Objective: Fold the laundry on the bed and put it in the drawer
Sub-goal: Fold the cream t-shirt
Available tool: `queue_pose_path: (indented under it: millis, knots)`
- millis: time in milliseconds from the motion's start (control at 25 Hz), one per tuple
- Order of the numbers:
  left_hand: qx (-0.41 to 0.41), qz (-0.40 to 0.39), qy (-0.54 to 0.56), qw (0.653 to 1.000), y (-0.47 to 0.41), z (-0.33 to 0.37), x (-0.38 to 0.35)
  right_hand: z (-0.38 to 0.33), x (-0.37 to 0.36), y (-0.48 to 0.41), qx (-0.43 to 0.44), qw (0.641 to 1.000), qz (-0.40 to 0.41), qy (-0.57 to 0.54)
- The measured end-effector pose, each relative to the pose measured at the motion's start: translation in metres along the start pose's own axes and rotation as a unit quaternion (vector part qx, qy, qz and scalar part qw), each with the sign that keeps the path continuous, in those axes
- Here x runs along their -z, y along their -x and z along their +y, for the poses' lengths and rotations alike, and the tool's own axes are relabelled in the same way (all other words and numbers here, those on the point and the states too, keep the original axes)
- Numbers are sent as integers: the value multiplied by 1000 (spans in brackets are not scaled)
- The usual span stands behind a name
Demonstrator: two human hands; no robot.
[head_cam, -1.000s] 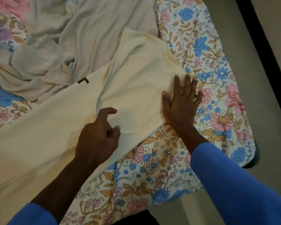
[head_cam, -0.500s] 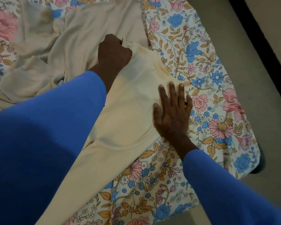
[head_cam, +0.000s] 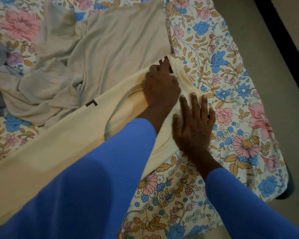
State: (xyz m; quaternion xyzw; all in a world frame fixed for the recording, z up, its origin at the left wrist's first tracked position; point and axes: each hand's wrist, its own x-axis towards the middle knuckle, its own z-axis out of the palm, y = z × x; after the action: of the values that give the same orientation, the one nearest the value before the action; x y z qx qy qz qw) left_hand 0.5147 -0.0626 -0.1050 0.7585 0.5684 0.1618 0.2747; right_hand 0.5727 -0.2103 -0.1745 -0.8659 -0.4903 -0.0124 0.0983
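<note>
Hands: two, both on the cream shirt [head_cam: 59, 144].
Garments: two (the second, a crumpled beige garment [head_cam: 114, 42], lies just behind the shirt, touching it).
Left hand [head_cam: 160, 87]: fingers curled, gripping the shirt's bunched far edge.
Right hand [head_cam: 193, 125]: fingers straight and spread, pressing flat on the shirt's right edge, just beside the left.
Shirt: spread on the floral sheet [head_cam: 223, 83], running from the lower left up to both hands.
</note>
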Motion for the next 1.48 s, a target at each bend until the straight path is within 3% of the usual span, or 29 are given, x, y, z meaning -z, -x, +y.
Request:
queue_pose_path:
  millis: [120, 160, 240, 320, 400, 440, 520, 640, 720, 760, 880, 960, 1040, 1160, 1240, 1320, 1400, 1480]
  knots:
    - [-75, -9, 173, 982, 21, 1, 16, -1, 1, -1, 1, 1000, -9, 8]
    - [-82, 34, 154, 984, 28, -7, 24, -2, 2, -1, 3, 1000, -9, 10]
    - [-19, 84, 4, 996, 43, -33, 32, -3, 2, -1, 8, 1000, -5, 9]
    - [18, -43, -89, 995, 51, -57, 29, -2, 1, -2, 9, 1000, -1, 13]
    - [-46, -163, -50, 984, 60, -69, 29, -2, 3, -2, 13, 1000, -9, 21]
    - [-83, -172, -4, 982, 65, -72, 33, -3, 6, -3, 14, 999, -12, 28]
    - [-103, -107, 108, 983, 85, -78, 55, -9, 17, -3, 13, 999, 5, 30]
    - [-27, 76, 151, 985, 141, -117, 100, -55, 37, 19, 78, 992, 88, -41]
    - [71, 188, 83, 976, 186, -169, 133, -113, 45, 47, 181, 966, 91, -162]
    - [132, 228, 38, 964, 210, -200, 153, -148, 48, 67, 232, 945, 54, -225]
    - [305, 250, -47, 918, 253, -283, 208, -253, 58, 138, 388, 860, -137, -302]
    - [393, 193, -14, 899, 255, -327, 237, -309, 52, 192, 506, 800, -213, -243]
    - [433, 141, 30, 890, 246, -356, 259, -346, 37, 238, 588, 756, -238, -162]
    - [465, 110, 80, 875, 230, -373, 275, -368, 20, 267, 634, 731, -240, -82]
    - [484, 95, 136, 859, 226, -385, 283, -369, 16, 266, 606, 750, -243, -108]
    - [490, 93, 201, 843, 228, -387, 292, -362, 21, 258, 517, 768, -316, -207]
    - [480, 88, 244, 838, 227, -372, 303, -352, 36, 244, 354, 768, -401, -352]
    - [454, 78, 266, 847, 217, -343, 309, -333, 55, 226, 173, 744, -434, -477]
